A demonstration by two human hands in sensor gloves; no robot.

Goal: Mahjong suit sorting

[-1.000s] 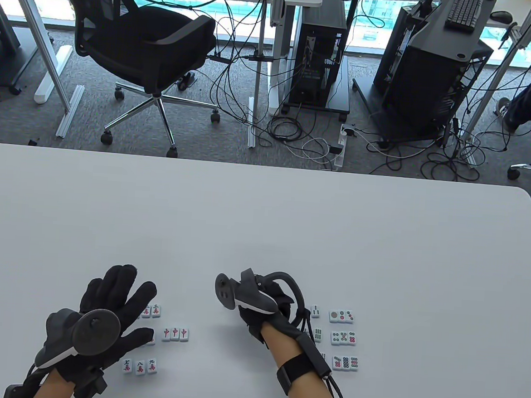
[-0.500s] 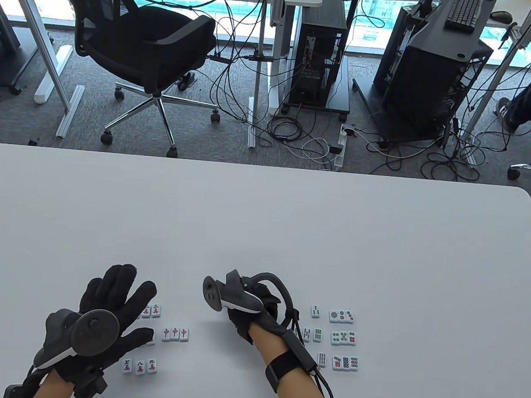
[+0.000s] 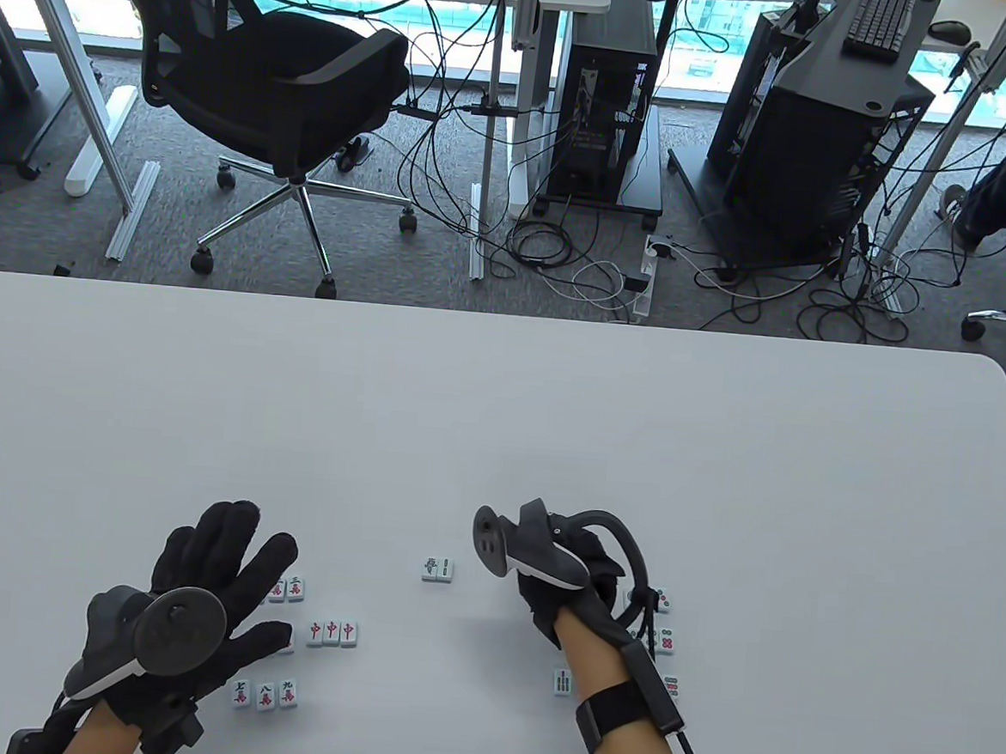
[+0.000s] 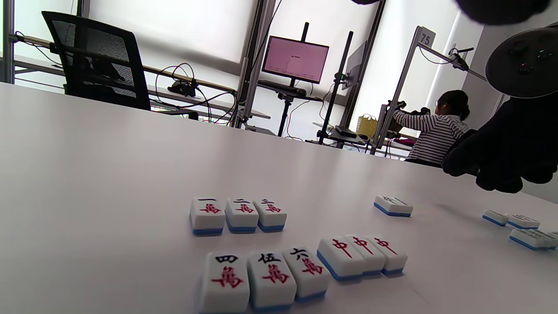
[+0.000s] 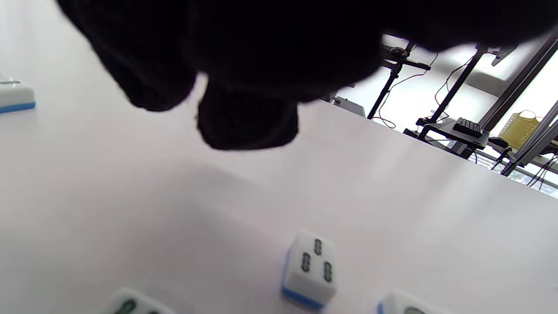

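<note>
A black mesh office chair [image 3: 270, 77] on castors stood on grey carpet beyond the white table [image 3: 501, 411]. Tangled black cables [image 3: 563, 252] lay beside two black computer towers [image 3: 603, 117]. A pink-lit monitor [image 4: 295, 59] glowed.

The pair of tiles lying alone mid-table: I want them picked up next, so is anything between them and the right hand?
Nothing visible. The pair of tiles lies on bare table just left of the right hand, with only empty surface between them.
</note>
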